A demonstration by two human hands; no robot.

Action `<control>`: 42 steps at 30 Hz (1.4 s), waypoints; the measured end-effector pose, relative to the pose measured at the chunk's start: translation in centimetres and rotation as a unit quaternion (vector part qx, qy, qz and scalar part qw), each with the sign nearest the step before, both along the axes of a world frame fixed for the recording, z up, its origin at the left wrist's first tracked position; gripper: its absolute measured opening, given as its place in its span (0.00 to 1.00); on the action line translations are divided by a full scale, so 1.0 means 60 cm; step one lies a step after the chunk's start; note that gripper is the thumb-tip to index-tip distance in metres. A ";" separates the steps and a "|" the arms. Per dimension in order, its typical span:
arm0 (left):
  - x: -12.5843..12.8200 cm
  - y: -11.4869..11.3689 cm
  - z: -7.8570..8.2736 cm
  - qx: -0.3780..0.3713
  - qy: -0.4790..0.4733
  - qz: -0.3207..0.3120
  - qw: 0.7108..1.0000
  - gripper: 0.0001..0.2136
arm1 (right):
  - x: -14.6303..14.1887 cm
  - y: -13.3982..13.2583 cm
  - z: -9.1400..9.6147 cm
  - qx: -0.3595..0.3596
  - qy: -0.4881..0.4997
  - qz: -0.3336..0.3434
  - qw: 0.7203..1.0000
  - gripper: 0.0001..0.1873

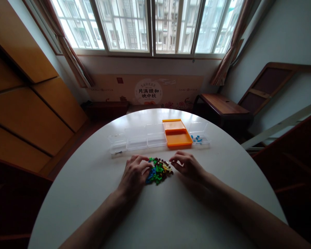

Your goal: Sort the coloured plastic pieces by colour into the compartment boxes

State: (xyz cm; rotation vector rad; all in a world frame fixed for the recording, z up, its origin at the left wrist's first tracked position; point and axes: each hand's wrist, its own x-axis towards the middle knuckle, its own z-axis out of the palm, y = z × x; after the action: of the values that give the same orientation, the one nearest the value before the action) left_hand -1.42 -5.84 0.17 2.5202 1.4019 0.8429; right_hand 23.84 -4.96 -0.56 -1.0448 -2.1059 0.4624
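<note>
A pile of small plastic building bricks (158,171), green, blue, brown and pale yellow, lies on the white table in front of me. My left hand (136,171) is at the pile's left side, fingers apart and curved over the green and blue bricks, with nothing visible held. To the right of the pile is my right hand (188,165). Its thumb and index fingertips come close together beside the brown bricks. Whether a small piece sits between those tips is too small to tell.
Behind the pile stand open clear plastic boxes (137,143) in a row. An orange box (180,139) lies open beside them. Several blue bricks (197,139) sit in the rightmost clear box. The round white table (155,221) has a curved edge; a wooden chair (224,103) stands beyond it.
</note>
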 end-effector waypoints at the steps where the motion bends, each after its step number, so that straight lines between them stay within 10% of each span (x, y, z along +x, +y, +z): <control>1: 0.000 0.000 0.000 -0.001 0.000 0.001 1.000 0.07 | -0.003 -0.002 -0.001 -0.006 -0.011 0.013 1.000 0.07; 34: 0.024 -0.024 0.011 0.146 -0.028 -0.078 0.986 0.04 | -0.045 -0.027 0.004 0.070 -0.023 0.066 0.995 0.09; 42: 0.011 -0.005 0.002 0.103 -0.039 0.037 0.993 0.06 | -0.001 0.023 0.006 0.096 -0.009 -0.096 0.991 0.12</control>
State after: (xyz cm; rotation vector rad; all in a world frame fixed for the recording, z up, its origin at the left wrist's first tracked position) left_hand -0.74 -6.16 0.28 2.5633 1.4602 1.1413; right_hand 23.77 -3.58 -0.18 -1.1280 -1.9957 0.1530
